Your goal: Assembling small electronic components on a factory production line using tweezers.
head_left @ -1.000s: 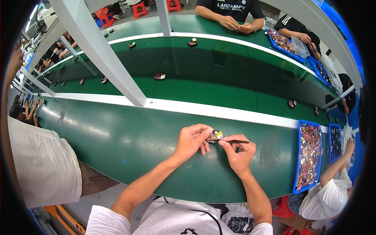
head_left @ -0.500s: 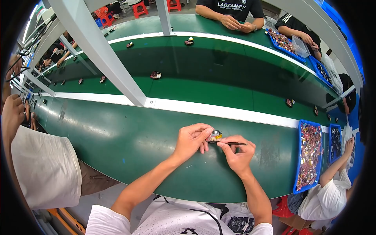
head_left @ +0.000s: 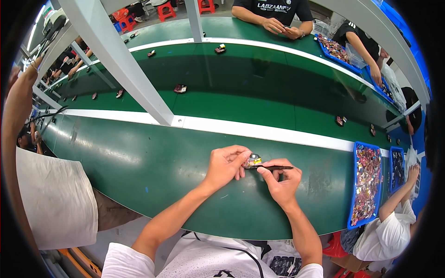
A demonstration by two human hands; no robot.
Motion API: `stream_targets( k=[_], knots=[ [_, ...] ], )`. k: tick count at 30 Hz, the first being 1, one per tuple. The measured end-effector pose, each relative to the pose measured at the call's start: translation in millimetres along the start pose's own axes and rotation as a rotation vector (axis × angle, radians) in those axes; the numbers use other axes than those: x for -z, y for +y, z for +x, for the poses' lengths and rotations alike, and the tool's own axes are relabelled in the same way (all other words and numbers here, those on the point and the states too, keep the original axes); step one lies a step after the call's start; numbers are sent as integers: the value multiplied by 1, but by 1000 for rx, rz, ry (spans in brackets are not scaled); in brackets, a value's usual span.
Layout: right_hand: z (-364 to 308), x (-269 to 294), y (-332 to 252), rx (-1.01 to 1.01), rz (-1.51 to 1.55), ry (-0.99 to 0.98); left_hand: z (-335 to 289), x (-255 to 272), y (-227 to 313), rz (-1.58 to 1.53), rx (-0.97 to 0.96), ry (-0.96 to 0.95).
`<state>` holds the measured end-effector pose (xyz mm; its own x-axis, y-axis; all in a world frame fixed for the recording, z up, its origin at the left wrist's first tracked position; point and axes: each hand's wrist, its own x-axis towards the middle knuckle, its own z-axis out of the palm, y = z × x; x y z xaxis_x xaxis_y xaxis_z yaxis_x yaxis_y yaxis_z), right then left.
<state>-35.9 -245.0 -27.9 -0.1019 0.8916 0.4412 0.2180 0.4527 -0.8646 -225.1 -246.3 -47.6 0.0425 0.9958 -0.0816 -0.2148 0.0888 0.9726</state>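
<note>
Between my hands, above the green worktop [head_left: 153, 171], is a small electronic assembly [head_left: 253, 160] with a black housing, a round grey part and a yellow patch. My left hand [head_left: 228, 163] pinches its left side between thumb and fingers, which partly cover it. Pinched in my right hand [head_left: 282, 178] is a slim black tool [head_left: 278, 167], apparently tweezers. Its thin end points left and lies against the near edge of the assembly; whether it touches any part inside is too small to tell.
A green conveyor [head_left: 259, 104] beyond a white rail [head_left: 222, 127] carries spaced-out small assemblies [head_left: 180, 88]. To my right stand a blue tray [head_left: 366, 185] heaped with small parts and another blue tray [head_left: 397, 169]. A grey post [head_left: 125, 60] rises ahead left. Co-workers sit or stand around.
The assemblies on the conveyor have shifted slightly left. My black tool has tilted a little; my hands stay nearly still. A co-worker's arm at far right has reached down towards a tray.
</note>
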Motion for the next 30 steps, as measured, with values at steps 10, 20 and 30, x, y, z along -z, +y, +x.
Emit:
stream_targets(
  k=[10,20,30],
  knots=[
    [0,-1,1,63,-44,-22,-1,0,0,-3,2,1],
    [1,-2,0,117,-57,-33,0,1,-1,-4,-13,-7],
    [1,0,-1,148,-76,-51,-1,0,2,4,4,-7]
  ],
)
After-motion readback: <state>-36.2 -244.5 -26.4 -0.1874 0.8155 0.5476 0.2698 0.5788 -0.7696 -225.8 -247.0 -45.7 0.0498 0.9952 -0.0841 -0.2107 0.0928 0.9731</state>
